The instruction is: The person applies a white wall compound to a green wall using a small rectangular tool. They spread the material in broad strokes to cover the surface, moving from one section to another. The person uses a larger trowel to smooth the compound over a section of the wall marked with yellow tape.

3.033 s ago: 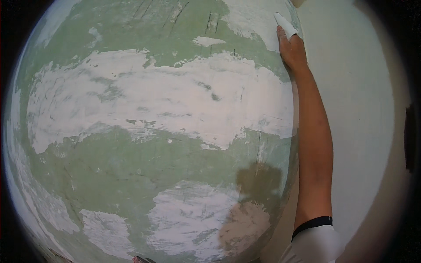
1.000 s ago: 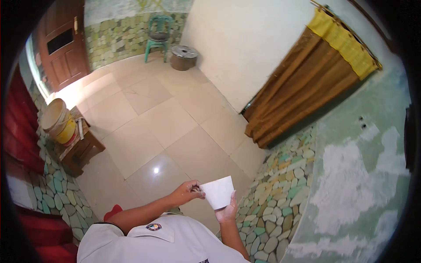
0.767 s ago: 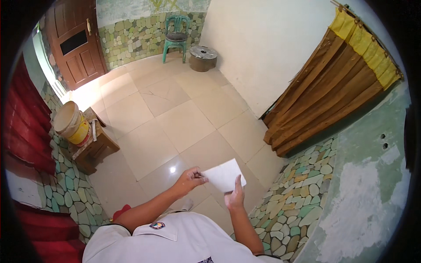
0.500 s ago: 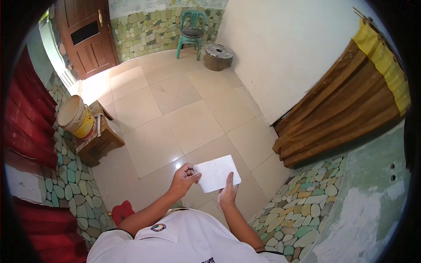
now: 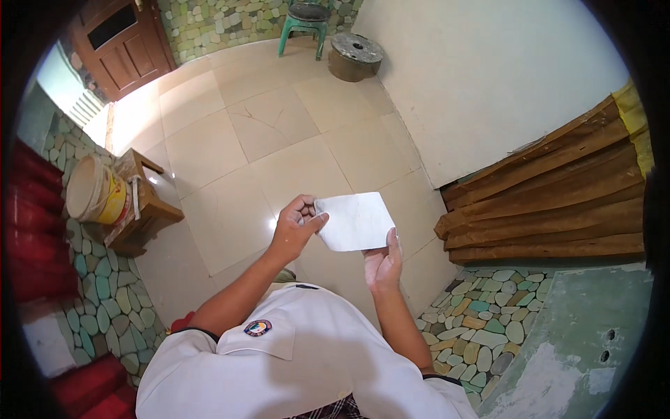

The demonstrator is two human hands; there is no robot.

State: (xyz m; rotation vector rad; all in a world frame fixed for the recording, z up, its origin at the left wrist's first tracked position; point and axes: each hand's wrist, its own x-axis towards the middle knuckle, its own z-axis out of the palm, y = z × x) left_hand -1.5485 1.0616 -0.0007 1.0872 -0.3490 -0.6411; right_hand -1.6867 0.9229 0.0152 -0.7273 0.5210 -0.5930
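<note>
A white sheet of paper [image 5: 354,222], roughly rectangular with faint smudges, is held out in front of my chest. Its left edge is pinched between the thumb and curled fingers of my left hand [image 5: 296,229]. At the lower right corner, my right hand [image 5: 384,262] grips it with the thumb along the edge; the other fingers are partly hidden behind the sheet. Pale dust shows on the right palm and fingers.
To the left, a dusty bucket [image 5: 98,192] stands on a wooden stool [image 5: 157,202]. A green chair [image 5: 303,31] and a round drum-like object [image 5: 354,59] are at the back wall. A brown curtain [image 5: 544,195] hangs at right; a red curtain [image 5: 38,223] hangs at left.
Both hands have raised the sheet and carried it slightly right. My right thumb has shifted from the sheet's face to its lower right corner. The view has tilted downward.
</note>
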